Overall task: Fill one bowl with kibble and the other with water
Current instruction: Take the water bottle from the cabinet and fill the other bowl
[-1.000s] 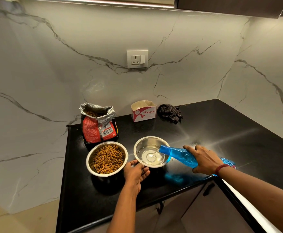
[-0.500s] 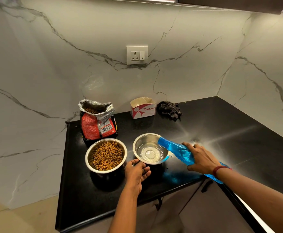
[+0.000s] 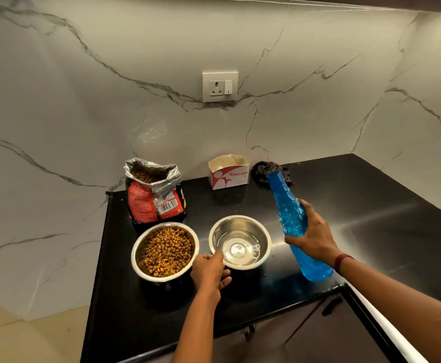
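The right hand [image 3: 316, 239] grips the translucent blue plastic bottle [image 3: 292, 221], nearly upright, clear of the steel water bowl [image 3: 240, 242]. The left hand [image 3: 210, 271] pinches that bowl's rim. The steel kibble bowl [image 3: 165, 251] stands full alongside on the black desk [image 3: 371, 231]. Pouring appears finished; next, set the bottle down.

Right half of the table [image 3: 387, 231] is wide open, loads of room there. Centre-left is crowded: two bowls, kibble [image 3: 165, 251] and water [image 3: 240, 242], nearly touching, kibble bag [image 3: 155, 196] tight behind. Carton [image 3: 229, 172] and dark cloth [image 3: 262, 169] block the back wall mid-frame.
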